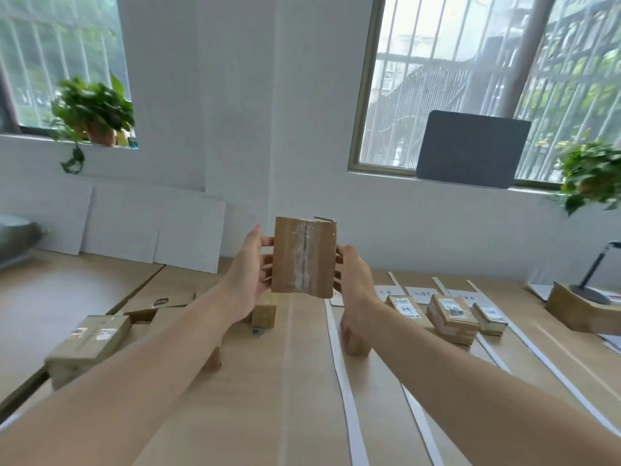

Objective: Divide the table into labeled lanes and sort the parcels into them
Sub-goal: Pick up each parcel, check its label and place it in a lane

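parcel (304, 257) held clear above table (285, 398); left hand (250, 274) and right hand (353, 280) grip curled round side edges.

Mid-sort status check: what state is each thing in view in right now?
held parcel: lifted, upright, taped seam toward camera.
left hand: grips its left edge.
right hand: grips its right edge.
sorted parcels: three, flat among the strips, labels up.
white strips: laid flat, dividing lanes.
paper labels: flat at lane heads, unreadable.
unsorted parcels: lying left of the lanes.
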Demonstrator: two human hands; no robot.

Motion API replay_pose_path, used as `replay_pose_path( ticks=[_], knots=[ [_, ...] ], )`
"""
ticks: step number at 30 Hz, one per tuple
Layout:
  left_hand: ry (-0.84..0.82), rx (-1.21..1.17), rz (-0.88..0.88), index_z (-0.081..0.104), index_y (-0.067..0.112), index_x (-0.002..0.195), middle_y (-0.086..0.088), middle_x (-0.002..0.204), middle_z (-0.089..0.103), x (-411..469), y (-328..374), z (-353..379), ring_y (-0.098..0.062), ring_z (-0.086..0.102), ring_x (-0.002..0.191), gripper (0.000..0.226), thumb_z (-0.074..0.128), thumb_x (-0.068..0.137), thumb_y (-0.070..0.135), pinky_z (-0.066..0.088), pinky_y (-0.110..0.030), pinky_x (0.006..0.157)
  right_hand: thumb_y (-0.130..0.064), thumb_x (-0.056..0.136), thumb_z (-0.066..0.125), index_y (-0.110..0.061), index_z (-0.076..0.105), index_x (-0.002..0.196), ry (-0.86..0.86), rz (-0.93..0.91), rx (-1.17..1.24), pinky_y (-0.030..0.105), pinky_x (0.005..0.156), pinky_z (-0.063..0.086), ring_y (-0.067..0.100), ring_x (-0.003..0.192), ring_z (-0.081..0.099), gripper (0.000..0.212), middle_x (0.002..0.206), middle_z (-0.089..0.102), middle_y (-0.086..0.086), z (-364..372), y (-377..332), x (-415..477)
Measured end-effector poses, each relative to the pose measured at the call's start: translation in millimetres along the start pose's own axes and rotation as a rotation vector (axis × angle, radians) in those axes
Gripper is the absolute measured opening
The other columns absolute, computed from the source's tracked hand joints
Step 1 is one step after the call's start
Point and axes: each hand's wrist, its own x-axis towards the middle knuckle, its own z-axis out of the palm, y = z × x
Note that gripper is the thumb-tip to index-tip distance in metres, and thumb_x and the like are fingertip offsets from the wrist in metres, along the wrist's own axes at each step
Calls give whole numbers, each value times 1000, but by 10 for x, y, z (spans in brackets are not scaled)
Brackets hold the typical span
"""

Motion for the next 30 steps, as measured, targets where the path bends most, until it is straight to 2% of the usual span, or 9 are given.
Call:
replay_pose_path(
  ticks=[2, 4, 8, 10, 13, 17, 22, 27, 30],
  knots=[
    [13, -24, -7, 57, 13, 115, -14, 98, 70, -84, -61, 192, -25, 68, 85, 58, 25, 106, 60, 50, -37, 71, -55, 69, 45, 1, 58, 116, -16, -2, -18, 43, 81, 42, 22, 85, 49, 74, 90, 57, -1, -235, -32, -79],
    [16, -41, -2, 57, 12, 115, -15, 99, 70, -135, -93, 367, -27, 68, 86, 58, 26, 105, 61, 50, -38, 73, -49, 75, 43, 3, 58, 115, -32, -14, -12, 41, 81, 40, 22, 86, 49, 67, 90, 57, 0, -447, -80, -164],
    [-9, -23, 15, 57, 12, 113, -14, 96, 70, -230, -46, 669, -27, 67, 85, 58, 27, 105, 61, 50, -40, 77, -44, 83, 39, -3, 66, 101, -5, -53, -7, 44, 86, 56, 24, 84, 56, 52, 89, 66, 6, -736, -195, -203],
    [-22, -13, 26, 57, 13, 108, -14, 98, 69, -267, 17, 770, -28, 67, 87, 56, 28, 105, 61, 50, -40, 78, -44, 87, 36, -8, 69, 113, -3, -78, -11, 52, 98, 57, 24, 87, 61, 55, 104, 73, 19, -822, -238, -228],
    [-38, 31, 42, 57, 14, 108, -14, 100, 68, -313, 132, 852, -30, 66, 92, 56, 28, 104, 63, 50, -40, 79, -51, 80, 37, -14, 71, 116, 26, -99, 7, 57, 105, 51, 25, 93, 64, 61, 124, 68, 20, -859, -313, -292],
    [-47, 37, 37, 56, 14, 107, -15, 102, 66, -367, 219, 853, -31, 65, 94, 57, 29, 103, 65, 50, -43, 81, -49, 80, 37, -21, 73, 114, 52, -116, 17, 54, 104, 55, 36, 117, 67, 57, 124, 71, 15, -831, -362, -387],
    [-50, 65, 48, 57, 16, 112, -14, 105, 66, -411, 217, 806, -32, 65, 100, 57, 28, 103, 64, 51, -43, 83, -50, 81, 36, -23, 73, 116, 62, -121, 28, 53, 104, 56, 29, 113, 70, 58, 117, 74, 10, -793, -359, -477],
    [-78, 84, 57, 59, 18, 133, -9, 105, 63, -419, 190, 775, -33, 62, 106, 67, 24, 103, 66, 52, -43, 87, -52, 82, 36, -28, 71, 118, 41, -137, 36, 53, 105, 54, 26, 114, 69, 56, 117, 75, 3, -755, -364, -524],
    [-90, 88, 57, 60, 20, 136, -9, 107, 62, -397, 178, 762, -33, 61, 107, 69, 24, 102, 68, 52, -44, 90, -52, 82, 36, -28, 72, 119, 52, -140, 33, 52, 103, 55, 25, 113, 69, 57, 116, 76, 2, -756, -370, -522]
  ],
)
